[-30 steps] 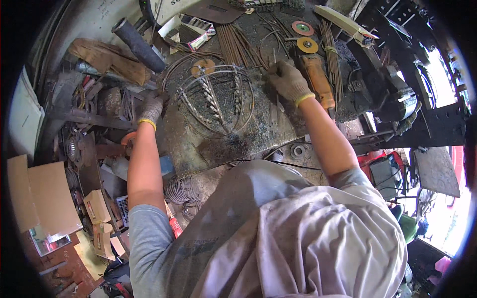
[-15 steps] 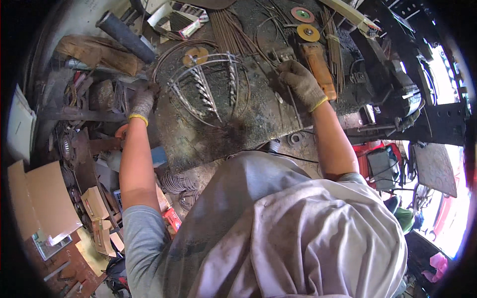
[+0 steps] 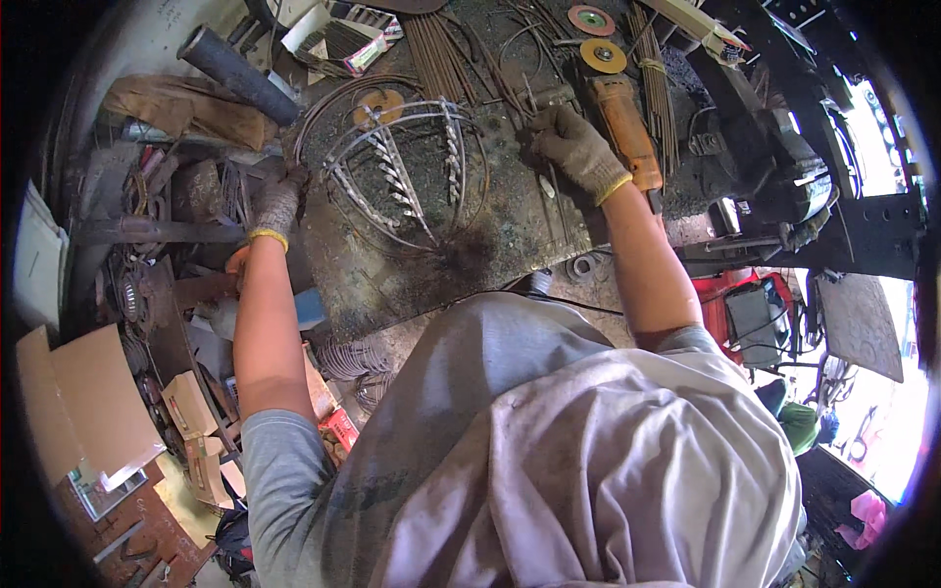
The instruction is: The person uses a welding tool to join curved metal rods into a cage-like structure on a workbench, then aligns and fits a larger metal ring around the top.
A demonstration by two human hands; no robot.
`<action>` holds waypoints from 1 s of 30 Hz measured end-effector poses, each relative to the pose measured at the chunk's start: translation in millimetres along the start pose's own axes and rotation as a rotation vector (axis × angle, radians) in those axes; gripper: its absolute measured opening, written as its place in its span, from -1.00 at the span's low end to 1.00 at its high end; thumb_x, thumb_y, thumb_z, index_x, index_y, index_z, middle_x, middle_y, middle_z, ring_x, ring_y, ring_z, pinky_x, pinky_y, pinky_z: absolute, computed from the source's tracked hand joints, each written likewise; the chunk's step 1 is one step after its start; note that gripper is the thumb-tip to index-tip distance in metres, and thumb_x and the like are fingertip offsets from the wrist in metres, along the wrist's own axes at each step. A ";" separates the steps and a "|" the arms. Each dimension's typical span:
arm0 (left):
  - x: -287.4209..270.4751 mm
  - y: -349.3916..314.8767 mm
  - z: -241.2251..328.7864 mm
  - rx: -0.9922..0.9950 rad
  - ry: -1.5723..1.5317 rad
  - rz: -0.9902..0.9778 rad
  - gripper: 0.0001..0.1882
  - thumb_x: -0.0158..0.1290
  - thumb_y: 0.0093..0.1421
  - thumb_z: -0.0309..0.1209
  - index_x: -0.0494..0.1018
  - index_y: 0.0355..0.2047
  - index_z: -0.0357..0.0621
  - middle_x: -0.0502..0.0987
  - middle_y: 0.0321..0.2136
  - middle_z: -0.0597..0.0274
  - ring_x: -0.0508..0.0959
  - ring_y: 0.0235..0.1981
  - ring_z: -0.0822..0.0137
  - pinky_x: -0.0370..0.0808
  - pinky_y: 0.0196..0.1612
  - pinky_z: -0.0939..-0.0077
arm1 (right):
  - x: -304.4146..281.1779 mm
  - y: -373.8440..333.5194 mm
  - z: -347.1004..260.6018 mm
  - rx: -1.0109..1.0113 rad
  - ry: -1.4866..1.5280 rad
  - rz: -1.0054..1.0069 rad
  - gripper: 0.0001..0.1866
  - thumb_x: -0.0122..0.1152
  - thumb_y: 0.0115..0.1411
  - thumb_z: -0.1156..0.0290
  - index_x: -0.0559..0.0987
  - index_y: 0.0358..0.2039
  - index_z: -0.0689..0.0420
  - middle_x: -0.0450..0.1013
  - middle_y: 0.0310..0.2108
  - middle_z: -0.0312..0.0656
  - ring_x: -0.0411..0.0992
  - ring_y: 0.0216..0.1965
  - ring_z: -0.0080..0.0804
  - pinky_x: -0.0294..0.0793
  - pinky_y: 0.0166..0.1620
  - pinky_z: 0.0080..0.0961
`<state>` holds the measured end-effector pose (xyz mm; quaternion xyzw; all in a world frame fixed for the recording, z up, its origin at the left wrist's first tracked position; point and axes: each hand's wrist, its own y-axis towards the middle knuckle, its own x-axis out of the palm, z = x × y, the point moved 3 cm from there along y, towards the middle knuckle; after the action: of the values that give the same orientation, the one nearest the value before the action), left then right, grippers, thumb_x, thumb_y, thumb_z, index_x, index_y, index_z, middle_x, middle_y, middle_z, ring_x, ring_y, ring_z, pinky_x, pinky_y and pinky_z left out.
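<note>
I have the gloved right hand (image 3: 576, 152) at the upper centre-right of the frame, fingers curled, just beside the orange angle grinder (image 3: 625, 132); I cannot tell whether they pinch anything. The gloved left hand (image 3: 275, 204) sits at upper left near the edge of the workbench (image 3: 345, 282), its grip too dark for me to read. Between the hands, upper centre, the curved metal frame (image 3: 398, 179) with twisted strips rests on the workbench, below brown rods (image 3: 439, 59).

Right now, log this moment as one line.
left hand: at table edge | right hand: curled, grip unclear, beside orange grinder | metal frame: on table, between hands
</note>
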<state>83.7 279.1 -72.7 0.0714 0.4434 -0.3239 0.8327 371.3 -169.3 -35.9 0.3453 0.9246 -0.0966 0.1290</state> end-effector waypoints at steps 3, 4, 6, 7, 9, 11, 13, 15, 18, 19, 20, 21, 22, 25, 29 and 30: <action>2.2 -3.0 -1.1 -0.031 -0.151 -0.027 -0.45 0.20 0.26 -0.08 0.54 0.13 -0.19 0.65 -0.02 0.07 0.61 -0.03 0.15 0.47 0.09 0.32 | 2.0 -4.6 1.6 -0.005 -0.028 0.023 -0.63 0.36 0.15 0.32 0.58 -0.04 0.16 0.57 -0.21 -0.18 0.52 -0.14 -0.40 0.49 0.02 -0.44; 1.9 -5.8 3.6 -0.037 -0.164 -0.026 -0.44 0.20 0.25 -0.07 0.54 0.12 -0.19 0.65 -0.02 0.05 0.60 -0.03 0.14 0.47 0.09 0.31 | 2.6 -6.3 -0.5 -0.008 -0.014 0.033 -0.62 0.36 0.15 0.32 0.58 -0.04 0.16 0.56 -0.22 -0.19 0.51 -0.14 -0.40 0.49 0.02 -0.44; 0.2 -12.5 13.0 -0.026 -0.103 -0.001 -0.42 0.22 0.23 -0.03 0.56 0.10 -0.19 0.65 -0.03 0.02 0.60 -0.04 0.12 0.46 0.07 0.30 | -2.2 -12.6 -5.9 0.021 -0.108 0.032 -0.62 0.36 0.14 0.33 0.58 -0.04 0.17 0.55 -0.24 -0.19 0.51 -0.14 -0.42 0.48 0.03 -0.44; -2.0 -16.3 20.6 -0.007 -0.029 0.024 -0.41 0.23 0.21 0.00 0.57 0.08 -0.19 0.65 -0.04 0.00 0.60 -0.06 0.11 0.45 0.06 0.29 | -4.3 -16.2 -10.0 0.035 -0.153 0.035 -0.62 0.36 0.14 0.34 0.58 -0.04 0.18 0.55 -0.25 -0.20 0.50 -0.14 -0.43 0.48 0.03 -0.44; 1.4 -10.0 19.7 -0.007 -0.044 -0.058 -0.40 0.23 0.22 0.00 0.57 0.09 -0.20 0.64 -0.01 -0.02 0.59 -0.02 0.06 0.44 0.09 0.27 | -5.6 -11.9 1.4 0.041 -0.117 0.011 -0.61 0.36 0.14 0.32 0.58 -0.03 0.16 0.56 -0.23 -0.19 0.51 -0.14 -0.41 0.48 0.03 -0.43; -0.8 3.3 0.3 -0.020 -0.065 -0.082 -0.39 0.22 0.22 0.00 0.56 0.11 -0.20 0.63 0.02 -0.05 0.59 0.01 0.02 0.43 0.12 0.25 | -3.5 -9.2 -5.8 0.015 -0.125 -0.009 -0.60 0.36 0.14 0.29 0.58 -0.03 0.15 0.57 -0.20 -0.16 0.52 -0.14 -0.36 0.49 0.02 -0.41; 0.9 15.5 -29.9 -0.043 -0.092 -0.053 -0.38 0.21 0.23 0.00 0.54 0.13 -0.20 0.62 0.05 -0.09 0.58 0.05 -0.02 0.41 0.15 0.24 | 1.1 -7.1 -23.8 -0.037 -0.177 -0.022 -0.59 0.36 0.15 0.26 0.58 -0.02 0.15 0.58 -0.16 -0.11 0.55 -0.13 -0.28 0.50 0.01 -0.38; 7.7 17.4 -33.2 -0.007 -0.088 0.009 -0.37 0.20 0.24 0.00 0.52 0.16 -0.19 0.60 0.07 -0.11 0.58 0.08 -0.05 0.41 0.16 0.22 | -0.9 -2.3 -7.9 -0.052 -0.190 0.053 -0.59 0.35 0.15 0.25 0.57 -0.02 0.14 0.59 -0.14 -0.07 0.57 -0.10 -0.19 0.51 0.02 -0.35; 7.9 6.7 -13.5 0.062 -0.012 0.037 -0.35 0.18 0.24 0.00 0.50 0.19 -0.19 0.59 0.10 -0.13 0.57 0.10 -0.06 0.41 0.16 0.21 | -5.3 -4.0 -11.9 -0.006 -0.271 0.156 -0.57 0.34 0.16 0.23 0.57 0.00 0.15 0.60 -0.11 -0.01 0.57 -0.03 -0.08 0.51 0.05 -0.29; 6.0 -0.4 -0.1 0.092 0.023 0.036 -0.35 0.18 0.24 0.00 0.49 0.20 -0.18 0.58 0.10 -0.14 0.57 0.11 -0.06 0.42 0.15 0.21 | -7.8 -6.4 -17.2 0.018 -0.310 0.191 -0.57 0.34 0.16 0.23 0.57 0.00 0.15 0.60 -0.10 0.01 0.57 0.00 -0.04 0.50 0.07 -0.27; 4.1 -3.6 5.4 0.051 0.038 0.037 -0.34 0.17 0.24 0.01 0.49 0.20 -0.18 0.60 0.08 -0.12 0.58 0.08 -0.06 0.43 0.13 0.21 | -9.1 -0.8 -14.4 -0.006 -0.312 0.205 -0.57 0.33 0.16 0.23 0.57 0.01 0.15 0.60 -0.09 0.02 0.56 0.02 -0.03 0.50 0.09 -0.26; 2.6 -6.5 11.2 0.011 0.053 0.036 -0.34 0.17 0.23 0.01 0.50 0.20 -0.18 0.61 0.06 -0.11 0.59 0.06 -0.05 0.44 0.10 0.21 | -11.5 10.9 -7.9 -0.029 -0.315 0.218 -0.56 0.33 0.16 0.22 0.57 0.01 0.14 0.60 -0.07 0.03 0.56 0.03 -0.01 0.49 0.11 -0.24; 0.9 -7.9 11.2 -0.030 0.069 0.038 -0.34 0.16 0.23 0.02 0.50 0.20 -0.18 0.62 0.04 -0.10 0.60 0.03 -0.04 0.46 0.08 0.21 | -12.0 19.0 -12.8 -0.053 -0.316 0.231 -0.56 0.32 0.16 0.22 0.57 0.01 0.14 0.60 -0.06 0.05 0.55 0.05 0.01 0.48 0.12 -0.23; -2.2 -16.6 11.8 -0.024 -0.068 0.008 -0.37 0.18 0.23 -0.01 0.51 0.19 -0.17 0.65 -0.07 -0.03 0.61 -0.09 0.04 0.48 0.01 0.23 | -15.1 39.9 -30.9 0.014 -0.376 0.211 -0.53 0.29 0.17 0.18 0.56 0.05 0.14 0.58 -0.02 0.09 0.53 0.09 0.03 0.47 0.17 -0.21; -5.1 -15.9 20.3 -0.081 -0.007 -0.041 -0.42 0.21 0.23 -0.06 0.54 0.15 -0.15 0.67 -0.18 0.03 0.61 -0.22 0.13 0.50 -0.07 0.23 | -19.1 63.4 -60.6 0.084 -0.495 0.210 -0.52 0.24 0.18 0.15 0.58 0.05 0.14 0.57 0.03 0.11 0.51 0.12 0.07 0.46 0.18 -0.17; -0.8 -13.2 21.6 -0.115 -0.048 -0.053 -0.43 0.21 0.23 -0.06 0.55 0.13 -0.15 0.67 -0.19 0.02 0.61 -0.23 0.13 0.51 -0.08 0.23 | -23.8 75.1 -52.6 0.066 -0.512 0.259 -0.53 0.22 0.19 0.15 0.58 0.05 0.14 0.56 0.05 0.12 0.50 0.14 0.08 0.45 0.18 -0.16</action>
<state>90.3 260.4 -57.0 0.0039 0.4429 -0.3214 0.8370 429.4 -114.0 14.6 0.4290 0.8064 -0.1935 0.3580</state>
